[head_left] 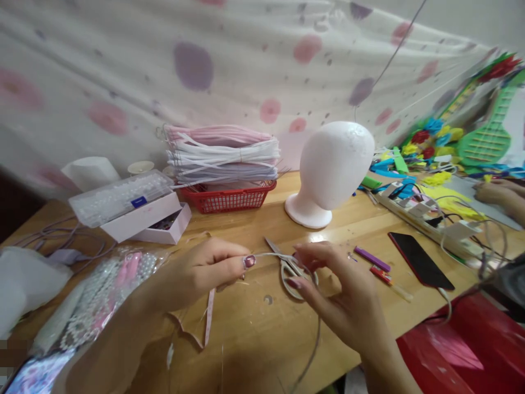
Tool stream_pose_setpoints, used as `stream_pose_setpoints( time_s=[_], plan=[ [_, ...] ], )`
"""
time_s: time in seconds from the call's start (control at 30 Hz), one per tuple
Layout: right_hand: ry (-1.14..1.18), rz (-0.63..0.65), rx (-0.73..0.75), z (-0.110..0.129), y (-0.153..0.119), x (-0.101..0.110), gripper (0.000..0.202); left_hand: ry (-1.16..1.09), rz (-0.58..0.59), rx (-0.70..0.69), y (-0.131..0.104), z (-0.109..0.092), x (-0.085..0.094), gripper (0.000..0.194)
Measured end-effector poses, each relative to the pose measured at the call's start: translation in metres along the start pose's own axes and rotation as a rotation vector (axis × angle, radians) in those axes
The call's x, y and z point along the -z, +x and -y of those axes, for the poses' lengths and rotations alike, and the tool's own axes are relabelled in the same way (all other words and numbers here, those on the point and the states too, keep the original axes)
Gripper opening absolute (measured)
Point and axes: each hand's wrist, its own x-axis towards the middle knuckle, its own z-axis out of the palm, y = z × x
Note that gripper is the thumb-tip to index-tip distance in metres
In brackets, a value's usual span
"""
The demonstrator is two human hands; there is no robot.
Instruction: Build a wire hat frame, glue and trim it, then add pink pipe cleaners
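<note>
My left hand (213, 265) is closed in a pinch on one end of a thin pale cord (268, 254), left of centre. The cord runs right to my right hand (336, 290), whose thumb and index finger are parted, with the cord passing between them near the other fingertips. From there a grey length (316, 342) hangs down toward the table's front edge. Beneath the cord lie scissors (290, 279) with pale handles, partly covered by my right fingers. A narrow pink tape (209, 317) lies below my left hand.
Behind stand a white foam head (334, 164) and a red basket (233, 200) of fuzzy stems. Boxes (164, 227) and bagged pearls (98, 295) lie left. A phone (420, 260), purple lighter-like stick (372, 259) and power strip (429, 224) sit right. Another person's hand (498, 194) is far right.
</note>
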Motion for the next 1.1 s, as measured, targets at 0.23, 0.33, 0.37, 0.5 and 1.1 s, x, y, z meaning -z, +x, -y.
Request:
stream_pose_setpoints(
  time_s=[0.23, 0.33, 0.37, 0.5, 1.1],
  plan=[
    [-0.059, 0.028, 0.062, 0.003, 0.003, -0.008, 0.017, -0.183, 0.052, -0.024, 0.005, 0.007, -0.009, 0.065],
    [-0.103, -0.002, 0.084, 0.001, 0.000, -0.008, 0.019, -0.245, 0.059, -0.030, 0.007, 0.006, -0.009, 0.066],
    [-0.109, -0.007, 0.089, 0.000, -0.001, -0.008, 0.019, -0.264, 0.060, -0.039, 0.007, 0.005, -0.009, 0.066],
    [-0.114, 0.005, 0.081, -0.002, -0.002, -0.009, 0.017, -0.241, 0.011, -0.065, 0.007, 0.004, -0.008, 0.064],
    [-0.093, 0.087, 0.049, -0.017, -0.006, -0.011, 0.018, -0.057, 0.037, 0.027, 0.006, 0.008, -0.006, 0.036]
  ],
)
